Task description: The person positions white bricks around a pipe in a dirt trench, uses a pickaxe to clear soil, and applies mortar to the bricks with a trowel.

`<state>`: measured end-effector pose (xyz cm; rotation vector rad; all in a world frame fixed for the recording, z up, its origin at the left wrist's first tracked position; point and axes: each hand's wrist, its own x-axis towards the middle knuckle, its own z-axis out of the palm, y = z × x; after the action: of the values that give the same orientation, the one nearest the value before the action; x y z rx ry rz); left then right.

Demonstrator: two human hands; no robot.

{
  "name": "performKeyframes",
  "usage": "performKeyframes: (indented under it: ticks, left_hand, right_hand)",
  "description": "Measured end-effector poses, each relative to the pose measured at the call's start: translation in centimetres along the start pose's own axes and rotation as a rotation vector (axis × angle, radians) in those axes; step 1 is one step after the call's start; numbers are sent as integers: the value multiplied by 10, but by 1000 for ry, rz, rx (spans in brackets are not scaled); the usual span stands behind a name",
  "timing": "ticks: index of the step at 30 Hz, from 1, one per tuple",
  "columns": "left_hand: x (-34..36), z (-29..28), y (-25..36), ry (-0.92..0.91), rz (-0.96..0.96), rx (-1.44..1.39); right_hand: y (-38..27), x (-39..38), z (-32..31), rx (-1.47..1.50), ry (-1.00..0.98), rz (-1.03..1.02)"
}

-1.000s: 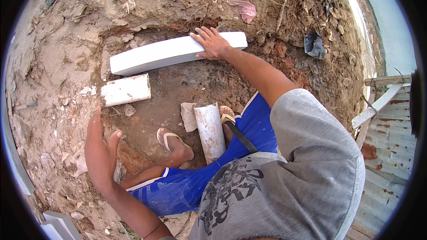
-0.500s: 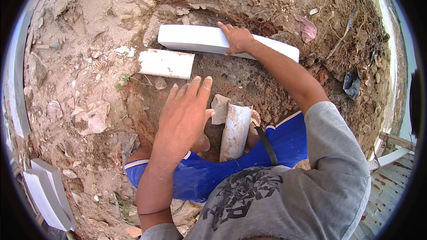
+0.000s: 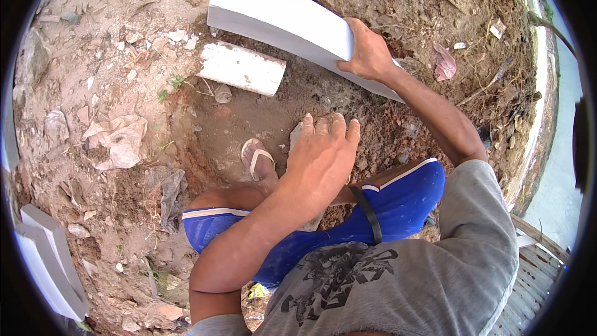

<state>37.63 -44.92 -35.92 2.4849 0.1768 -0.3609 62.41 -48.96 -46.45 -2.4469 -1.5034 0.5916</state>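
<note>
A long white block (image 3: pixel 286 12) with a grey-white side lies slanting across the upper middle, its left end farther off. My right hand (image 3: pixel 370 50) grips it near its right end, thumb on the near side and fingers over the far edge. My left hand (image 3: pixel 326 149) hovers over the ground between my legs, fingers stretched and slightly apart, holding nothing. Below the block's left part lies a white, dirt-stained piece of pipe (image 3: pixel 242 70). The pipe piece between my feet is mostly hidden by my left hand and forearm.
Loose brown soil with rubble surrounds me. A crumpled pale plastic sheet (image 3: pixel 118 140) lies at left, a pink scrap (image 3: pixel 444 62) at right. More white blocks (image 3: pixel 50 267) rest at lower left. A wall edge (image 3: pixel 532 118) and corrugated metal sheets (image 3: pixel 528 292) border the right.
The white block has turned, its left end swinging away from me and up in view. My right hand has shifted right along it. My left hand has moved right, over the lower pipe piece.
</note>
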Motion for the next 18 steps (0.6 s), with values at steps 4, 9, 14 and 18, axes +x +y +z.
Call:
performKeyframes:
  ticks: [4, 9, 14, 18]
  left_hand:
    - [16, 7, 4, -98, -27, -72]
    - [16, 4, 18, -231, -46, -170]
    - [12, 14, 22, -180, -54, -293]
    - [4, 63, -6, -209, -56, -348]
  right_hand:
    - [-38, 17, 2, 84, 126, -97]
    - [-84, 54, 19, 238, 176, -178]
    - [-109, 90, 52, 333, 33, -139]
    - [-135, 85, 43, 227, 136, 9]
